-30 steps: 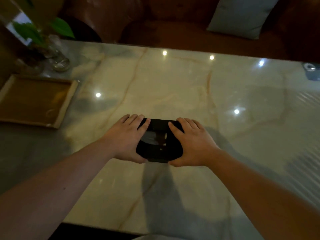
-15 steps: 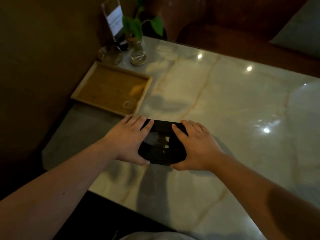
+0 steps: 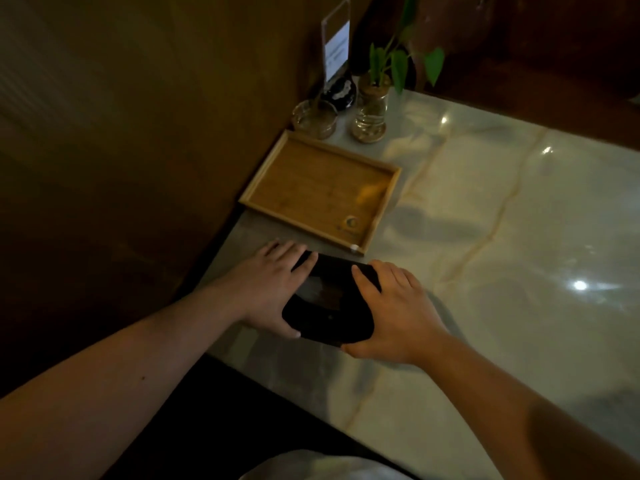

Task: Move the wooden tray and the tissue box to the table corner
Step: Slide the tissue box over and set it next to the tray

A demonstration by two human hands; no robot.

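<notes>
A black tissue box (image 3: 329, 306) lies on the marble table (image 3: 502, 258) near its left edge, a pale tissue showing in its top slot. My left hand (image 3: 270, 289) grips the box's left side and my right hand (image 3: 391, 306) grips its right side. Just beyond the box, a shallow wooden tray (image 3: 311, 188) rests flat against the brown wall; a small ring-shaped item lies in its near right corner. The box's far edge nearly reaches the tray's near corner.
Behind the tray stand a glass ashtray (image 3: 314, 119), a small glass vase with a green plant (image 3: 372, 112) and an upright acrylic sign holder (image 3: 336, 50). A brown wall (image 3: 138, 150) borders the table's left edge. A brown sofa lies beyond the far edge.
Both hands have slid the tissue box left across the table, from its middle to the left edge just in front of the tray. The view has swung left with it.
</notes>
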